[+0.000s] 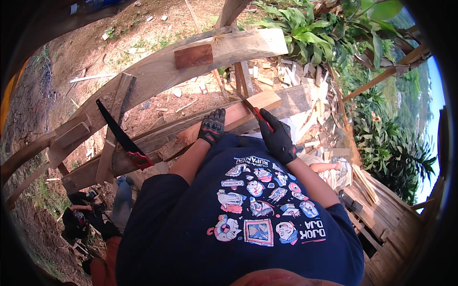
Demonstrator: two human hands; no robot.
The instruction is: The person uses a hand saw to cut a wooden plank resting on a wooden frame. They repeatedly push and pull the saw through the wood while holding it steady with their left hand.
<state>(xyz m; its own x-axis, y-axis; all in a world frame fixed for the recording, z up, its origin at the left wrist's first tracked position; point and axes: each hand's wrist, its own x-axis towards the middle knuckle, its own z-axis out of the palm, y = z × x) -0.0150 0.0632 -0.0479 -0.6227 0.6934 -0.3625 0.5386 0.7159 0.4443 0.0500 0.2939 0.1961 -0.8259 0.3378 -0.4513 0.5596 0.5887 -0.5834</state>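
Currently, one squared, pale wooden beam (pixel 238 115) lies before you. On it: your left hand (pixel 213 127), flat, fingers extended. Across it: red-handled, thin-bladed saw (pixel 260 116), gripped by your right hand (pixel 277 138). Left of it: second saw (pixel 119 132), black, tapering. Beyond it: reddish-brown block (pixel 193 56).

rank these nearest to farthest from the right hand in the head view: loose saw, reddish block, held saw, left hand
1. Held saw: gripped in the right hand.
2. Left hand: just to its left.
3. Reddish block: farther off, up and left.
4. Loose saw: farthest, at the left.
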